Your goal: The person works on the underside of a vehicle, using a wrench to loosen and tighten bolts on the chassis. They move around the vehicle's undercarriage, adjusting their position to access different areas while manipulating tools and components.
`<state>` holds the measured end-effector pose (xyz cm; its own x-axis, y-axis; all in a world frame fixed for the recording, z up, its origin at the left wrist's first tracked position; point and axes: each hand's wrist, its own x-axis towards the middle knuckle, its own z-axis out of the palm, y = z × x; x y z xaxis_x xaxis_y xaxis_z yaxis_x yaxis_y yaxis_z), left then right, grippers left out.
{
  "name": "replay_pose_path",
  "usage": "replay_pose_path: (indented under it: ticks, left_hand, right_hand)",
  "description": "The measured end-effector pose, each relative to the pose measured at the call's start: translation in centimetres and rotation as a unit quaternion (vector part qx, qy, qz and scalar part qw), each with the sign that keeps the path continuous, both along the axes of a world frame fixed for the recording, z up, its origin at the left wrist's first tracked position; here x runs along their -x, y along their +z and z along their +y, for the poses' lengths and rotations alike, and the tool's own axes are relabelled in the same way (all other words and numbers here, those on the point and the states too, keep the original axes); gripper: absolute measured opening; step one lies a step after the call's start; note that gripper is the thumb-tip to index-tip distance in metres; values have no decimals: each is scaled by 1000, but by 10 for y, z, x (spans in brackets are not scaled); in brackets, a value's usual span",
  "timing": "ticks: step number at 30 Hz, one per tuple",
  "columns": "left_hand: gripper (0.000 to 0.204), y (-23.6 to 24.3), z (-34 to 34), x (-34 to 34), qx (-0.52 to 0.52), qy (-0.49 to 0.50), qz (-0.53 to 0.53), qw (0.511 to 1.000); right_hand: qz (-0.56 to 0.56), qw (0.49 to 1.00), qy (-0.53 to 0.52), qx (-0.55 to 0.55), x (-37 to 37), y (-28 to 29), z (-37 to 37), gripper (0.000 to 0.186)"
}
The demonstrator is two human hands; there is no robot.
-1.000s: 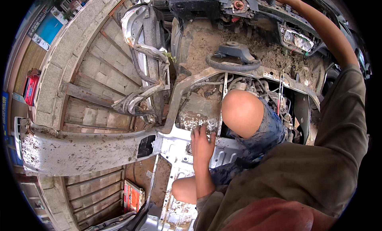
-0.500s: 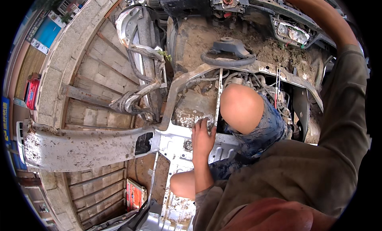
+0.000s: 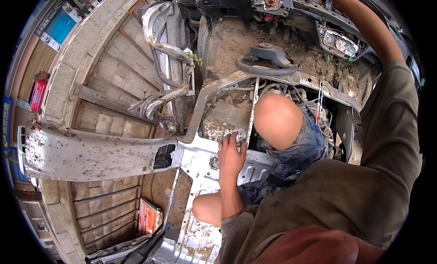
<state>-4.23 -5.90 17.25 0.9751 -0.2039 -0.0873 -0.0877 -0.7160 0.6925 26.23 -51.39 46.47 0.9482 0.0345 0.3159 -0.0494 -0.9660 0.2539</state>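
Note:
My left hand point(image 3: 231, 157) lies on the silver metal frame of a stripped car body point(image 3: 200, 154), fingers stretched out and thumb apart, with nothing in it. Just beyond its fingertips is a mud-stained metal panel point(image 3: 225, 120), with a narrow upright strip point(image 3: 253, 109) beside it. My right arm point(image 3: 368, 29) stretches up and across the far right side, over the dashboard point(image 3: 314, 11). Its hand is cut off by the top edge. My bent knee point(image 3: 277, 116) rests over the opening of the frame, beside exposed mechanical parts point(image 3: 296, 93).
A steering wheel point(image 3: 266, 63) lies on the muddy car floor point(image 3: 227, 41) ahead. A dirty pillar point(image 3: 100, 154) juts out left. Bent metal parts point(image 3: 170, 82) stand beside slatted side walls point(image 3: 116, 73). A red box-like object point(image 3: 149, 217) sits lower left.
The view has shifted slightly, so the dashboard and bent metal parts appear farther right. My left hand stays on the frame; my right arm remains stretched out.

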Motion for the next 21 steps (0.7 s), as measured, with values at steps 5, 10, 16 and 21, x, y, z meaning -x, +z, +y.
replay_pose_path:
  ticks: [5, 10, 16, 21]
  left_hand:
    - [49, -1, 1, 5, 9, 0, -8, 1000]
    - [51, 2, 3, 2, 7, 0, -27, 1000]
    - [48, 1, 5, 0, 16, 4, -28, 999]
    - [49, 2, 6, -3, 18, 0, -27, 999]
  right_hand:
    - [6, 1000, 1, 3, 4, -3, 3, 23]
    - [2, 1000, 18, 23, 1, -3, -1, 23]
    - [-1, 999, 31, 34, 1, -3, -3, 22]
    - [-2, 998, 36, 43, 2, -4, -8, 22]
